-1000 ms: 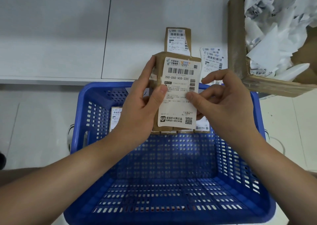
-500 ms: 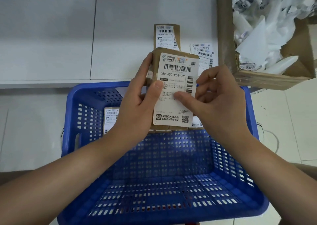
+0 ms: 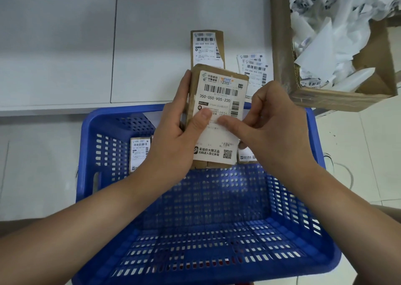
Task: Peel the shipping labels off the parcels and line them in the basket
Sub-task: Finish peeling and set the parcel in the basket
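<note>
Above basket (image 3: 91,154): parcel (image 3: 195,89) gripped in L hand (image 3: 173,141); R hand (image 3: 271,128) fingertip on label (image 3: 219,102).

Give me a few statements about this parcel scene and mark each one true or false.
1. The left hand grips the held parcel. True.
2. The shipping label has been fully peeled off that parcel. False: it still lies on its face.
3. The blue basket holds no parcels. False: a labelled parcel stands at its far wall.
4. The cardboard box at the right holds crumpled white paper. True.
5. The right hand touches the label. True.
</note>
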Tool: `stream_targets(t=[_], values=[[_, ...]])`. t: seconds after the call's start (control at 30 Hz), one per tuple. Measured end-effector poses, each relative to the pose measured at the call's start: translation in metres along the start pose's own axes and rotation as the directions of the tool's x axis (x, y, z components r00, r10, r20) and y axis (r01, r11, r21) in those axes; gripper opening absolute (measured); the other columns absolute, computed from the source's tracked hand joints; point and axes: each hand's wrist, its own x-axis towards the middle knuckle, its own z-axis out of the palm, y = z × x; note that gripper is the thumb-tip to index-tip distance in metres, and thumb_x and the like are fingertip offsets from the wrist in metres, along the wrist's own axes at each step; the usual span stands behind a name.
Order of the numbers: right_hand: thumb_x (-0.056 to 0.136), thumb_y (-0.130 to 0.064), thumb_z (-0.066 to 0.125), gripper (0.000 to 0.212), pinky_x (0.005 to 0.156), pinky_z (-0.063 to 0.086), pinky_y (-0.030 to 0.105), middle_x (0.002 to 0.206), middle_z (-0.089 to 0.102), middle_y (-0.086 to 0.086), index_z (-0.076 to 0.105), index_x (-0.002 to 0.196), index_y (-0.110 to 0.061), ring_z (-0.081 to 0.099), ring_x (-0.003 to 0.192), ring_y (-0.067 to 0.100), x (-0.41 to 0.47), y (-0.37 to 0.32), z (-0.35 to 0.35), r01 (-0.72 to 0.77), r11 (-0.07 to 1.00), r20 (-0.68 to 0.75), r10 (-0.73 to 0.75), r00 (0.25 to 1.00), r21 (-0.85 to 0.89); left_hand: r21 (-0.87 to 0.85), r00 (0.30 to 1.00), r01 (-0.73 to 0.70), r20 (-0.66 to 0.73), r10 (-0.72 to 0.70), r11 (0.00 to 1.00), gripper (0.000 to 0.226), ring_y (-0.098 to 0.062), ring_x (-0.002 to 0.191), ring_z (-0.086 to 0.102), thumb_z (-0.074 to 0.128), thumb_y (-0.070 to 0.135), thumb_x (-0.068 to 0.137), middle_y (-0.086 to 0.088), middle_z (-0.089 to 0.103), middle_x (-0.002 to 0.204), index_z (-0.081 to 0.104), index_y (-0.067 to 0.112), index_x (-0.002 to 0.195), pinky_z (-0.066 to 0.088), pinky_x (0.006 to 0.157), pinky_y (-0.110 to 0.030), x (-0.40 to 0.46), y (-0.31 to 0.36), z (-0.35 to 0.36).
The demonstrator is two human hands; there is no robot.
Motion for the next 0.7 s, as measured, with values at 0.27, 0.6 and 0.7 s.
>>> stream_targets(t=[0.27,0.6,0.7], values=[[0.071,-0.057,0.081,0.081,0.108,0.046,0.029,0.145,0.045,-0.005,0.051,0.137,-0.021,0.045,0.135,0.010,0.013,0.016,-0.008,0.206,0.971,0.071,-0.199,0.977,-0.124,0.051,0.998,0.039,0.056,-0.042,0.998,0.059,0.000,0.100,0.073,0.051,0.029,0.104,0.040,0.065,0.114,0.021,0.060,0.143,0.060,0.067,-0.019,-0.001,0.007,0.003],[0.061,-0.053,0.085,0.062,0.073,0.055,0.015,0.098,0.070,-0.020,0.062,0.114,-0.029,0.067,0.092,-0.004,0.017,0.008,-0.005,0.064,0.995,0.173,-0.076,0.982,0.077,-0.017,0.981,0.118,0.159,-0.114,0.993,0.059,-0.004,0.097,0.074,0.041,0.050,0.096,0.018,0.064,0.134,0.025,0.061,0.151,0.061,0.065,-0.023,-0.009,0.005,0.003],[0.074,-0.039,0.086,0.038,0.059,0.049,0.012,0.083,0.073,-0.016,0.071,0.103,-0.019,0.068,0.074,-0.003,0.018,0.009,-0.007,0.039,0.992,0.098,-0.051,0.994,0.122,-0.011,0.978,0.106,0.182,-0.102,0.994,0.054,-0.002,0.093,0.073,0.042,0.049,0.096,0.007,0.064,0.130,0.026,0.064,0.145,0.059,0.063,-0.020,-0.010,0.005,0.003]])
